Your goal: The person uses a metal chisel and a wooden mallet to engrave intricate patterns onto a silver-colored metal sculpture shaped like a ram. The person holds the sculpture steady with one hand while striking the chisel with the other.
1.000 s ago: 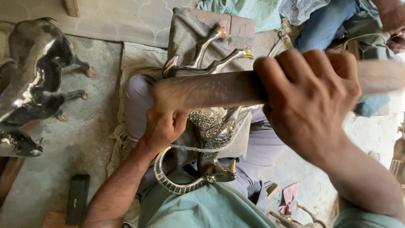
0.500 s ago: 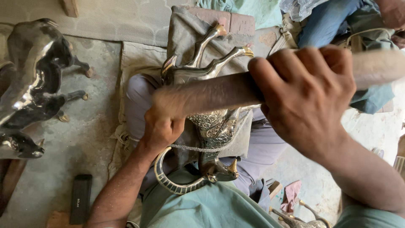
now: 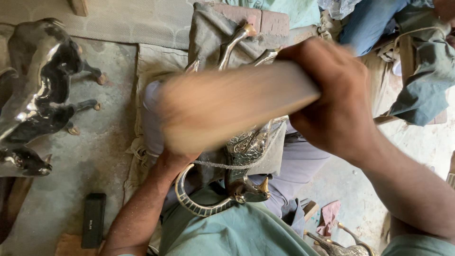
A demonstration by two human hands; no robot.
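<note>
2 dark metal animal figures [image 3: 33, 104] lie on the concrete floor [image 3: 109, 156] at the left, with a black block [image 3: 93, 219] nearer the person. The right hand [image 3: 332, 102] is clenched around a blurred wooden stick [image 3: 227, 106], which crosses above a silver horned animal figure [image 3: 246, 156] resting on cloth [image 3: 213, 33] over the lap. The stick hides most of the left hand [image 3: 173, 159], which seems to press on the figure; its grip cannot be told
</note>
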